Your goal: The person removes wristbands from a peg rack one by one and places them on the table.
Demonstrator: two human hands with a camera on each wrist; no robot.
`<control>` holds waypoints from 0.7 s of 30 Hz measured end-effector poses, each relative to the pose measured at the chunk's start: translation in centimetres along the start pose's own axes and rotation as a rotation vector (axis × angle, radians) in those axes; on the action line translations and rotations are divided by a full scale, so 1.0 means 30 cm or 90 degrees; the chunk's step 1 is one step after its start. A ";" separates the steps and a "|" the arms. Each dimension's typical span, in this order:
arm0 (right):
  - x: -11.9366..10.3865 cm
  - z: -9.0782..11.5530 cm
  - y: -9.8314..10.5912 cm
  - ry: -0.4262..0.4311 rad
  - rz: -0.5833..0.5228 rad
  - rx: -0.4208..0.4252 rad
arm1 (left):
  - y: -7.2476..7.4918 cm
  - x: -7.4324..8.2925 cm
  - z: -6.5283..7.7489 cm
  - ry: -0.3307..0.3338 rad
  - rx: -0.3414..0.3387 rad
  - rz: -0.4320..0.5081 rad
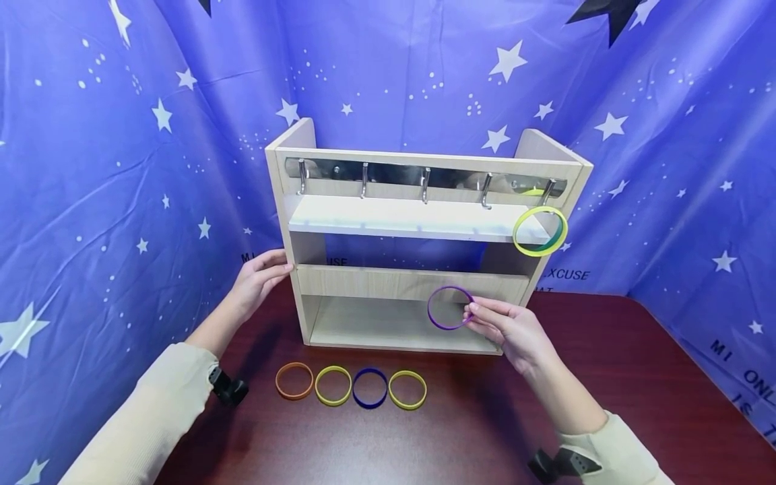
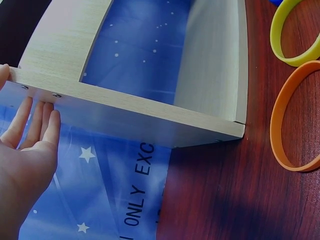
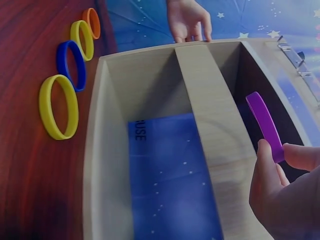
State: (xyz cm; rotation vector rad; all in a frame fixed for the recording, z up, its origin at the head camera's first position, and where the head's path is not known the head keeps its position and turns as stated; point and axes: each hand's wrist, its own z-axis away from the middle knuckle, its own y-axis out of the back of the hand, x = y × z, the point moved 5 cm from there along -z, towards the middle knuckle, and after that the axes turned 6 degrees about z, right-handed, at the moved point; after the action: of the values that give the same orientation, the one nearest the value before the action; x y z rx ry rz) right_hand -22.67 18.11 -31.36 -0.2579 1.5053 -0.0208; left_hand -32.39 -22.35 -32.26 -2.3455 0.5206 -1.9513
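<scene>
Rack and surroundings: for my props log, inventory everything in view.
Backdrop: 1, starred blue, behind
Table: 1, dark red, below
Rack: 1, pale, on table
Hook strip: 1, silver, rack's upper front
Hooks: 5, silver, on strip
Hanging band: at least 1, yellow-green, rightmost hook
Orange band: 1, orange, on table
Blue band: 1, blue, on table
Yellow bands: 2, yellow, flanking blue band
Purple band: 1, purple, right hand
Sleeves: 2, cream, lower sides
Wrist devices: 2, black, near sleeves
Left hand: 1, bare, touching rack's side
Right hand: 1, bare, pinching purple band
</scene>
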 end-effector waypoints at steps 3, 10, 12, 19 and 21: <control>0.023 0.000 0.008 -0.008 0.004 0.000 | 0.001 -0.002 -0.001 0.001 0.001 -0.002; 0.081 0.007 0.029 -0.040 0.026 0.005 | 0.003 -0.002 -0.002 0.000 0.001 -0.001; 0.100 0.011 0.037 -0.048 0.031 0.006 | 0.002 -0.003 -0.002 0.000 -0.001 0.002; 0.169 0.022 0.058 -0.073 0.046 0.007 | 0.002 -0.005 -0.003 -0.002 -0.002 0.007; 0.186 0.023 0.065 -0.079 0.049 0.006 | 0.002 -0.004 -0.004 -0.005 -0.002 0.000</control>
State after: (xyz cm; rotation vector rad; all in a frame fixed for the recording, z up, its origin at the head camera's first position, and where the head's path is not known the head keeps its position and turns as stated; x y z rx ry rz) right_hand -21.88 19.14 -37.16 -0.1902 1.3907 0.0495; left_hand -32.53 -22.36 -32.37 -2.3533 0.5241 -1.9424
